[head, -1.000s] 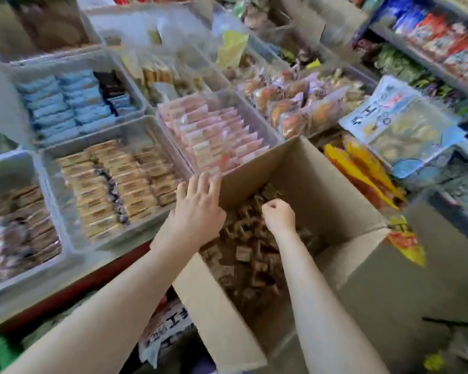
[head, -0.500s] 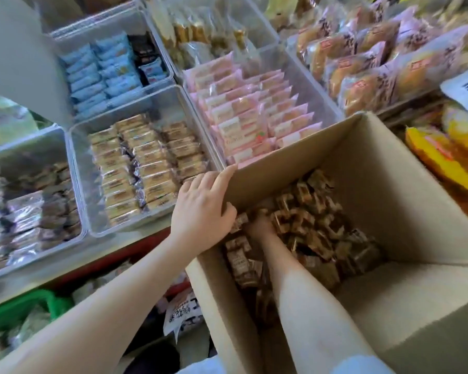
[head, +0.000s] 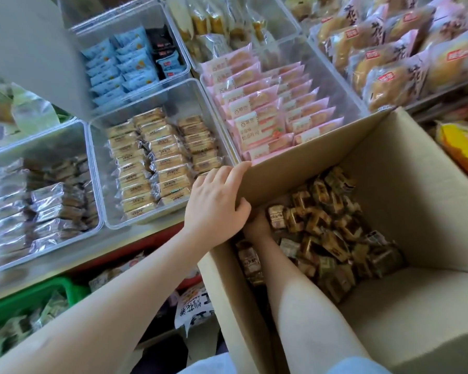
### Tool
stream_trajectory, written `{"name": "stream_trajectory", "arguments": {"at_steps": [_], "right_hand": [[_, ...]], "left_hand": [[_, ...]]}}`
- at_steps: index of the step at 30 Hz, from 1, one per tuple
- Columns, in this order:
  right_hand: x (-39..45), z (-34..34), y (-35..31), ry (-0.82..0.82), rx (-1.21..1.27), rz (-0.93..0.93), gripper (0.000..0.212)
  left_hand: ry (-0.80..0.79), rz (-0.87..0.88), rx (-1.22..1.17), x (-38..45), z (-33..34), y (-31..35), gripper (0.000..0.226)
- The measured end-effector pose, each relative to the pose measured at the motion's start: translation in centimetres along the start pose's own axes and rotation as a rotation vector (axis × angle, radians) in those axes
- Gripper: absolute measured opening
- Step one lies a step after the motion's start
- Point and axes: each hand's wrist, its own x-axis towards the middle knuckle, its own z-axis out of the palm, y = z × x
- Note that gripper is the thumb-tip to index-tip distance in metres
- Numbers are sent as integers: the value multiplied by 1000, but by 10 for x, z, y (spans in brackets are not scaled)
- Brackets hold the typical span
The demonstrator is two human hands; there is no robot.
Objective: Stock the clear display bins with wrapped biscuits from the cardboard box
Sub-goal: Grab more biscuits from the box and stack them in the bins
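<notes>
Two hands appear, both at the cardboard box [head: 389, 211]. Compared with the frame half a second earlier, the camera has drawn closer and lower, so the bins fill more of the view; the left hand's place on the box corner is unchanged, while the right hand sits deeper among the packets and is now largely covered.

At 9 o'clock, a clear bin of silver-wrapped packets [head: 38, 206] stands on the counter [head: 65, 268]. Just to its right, a clear bin of tan wrapped biscuits [head: 157, 163] is only part full, with bare floor showing at its far end. Behind it, at 11 o'clock, lies a bin of blue packets [head: 119, 66]. At 12 o'clock, a bin of pink packets [head: 276, 103] touches the far wall of the box.

The left hand [head: 216, 209] grips the near-left corner of the box rim, fingers laid along the outer wall and thumb hooked over the edge to the inside. The right hand [head: 257, 228] reaches down into the box directly below the left hand, touching the loose brown wrapped biscuits [head: 330, 225]; its fingers are hidden by the left hand and the packets, so whether it grasps any cannot be told. The biscuits lie heaped on the box floor from centre toward 3 o'clock.
</notes>
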Motion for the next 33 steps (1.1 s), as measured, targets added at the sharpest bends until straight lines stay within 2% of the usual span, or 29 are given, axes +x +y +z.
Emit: {"name": "stream_trajectory", "arguments": {"at_steps": [1,5,9,12,15,17,21,23,25,29,31,33], "right_hand": [[-11,-9,-16,-27,59,-7,72],[-103,-65,-123,65,359,31,28],[-166,-106,-180,166,563,-202,20],[-211,-110,-210,190,505,-382,19],[-247,-90,-232,154,461,-503,16],[-259,-60,-242,126,418,-517,16],[-279,22,-264,37,242,-545,24],[-287,70,-271,-29,84,-577,30],[-296,121,-276,-138,0,-585,22],[-316,238,-283,-467,-330,-541,35],[-320,303,-283,-513,-545,-589,31],[-321,365,-284,-500,-642,-623,25]], "left_hand": [[-2,-1,-1,0,0,0,63],[-10,-43,-54,1,-2,5,52],[-34,-70,-271,-3,-11,8,52],[-55,-107,-577,-9,-24,4,45],[-91,-255,-1114,-27,-53,-4,37],[-28,-319,-1309,-48,-72,-24,19],[123,-488,-1473,-93,-102,-101,29],[222,-501,-1450,-115,-117,-154,35],[283,-533,-1407,-140,-133,-211,37],[316,-554,-1415,-205,-156,-327,45],[345,-575,-1435,-233,-160,-382,45],[414,-649,-1366,-254,-156,-437,32]]}}
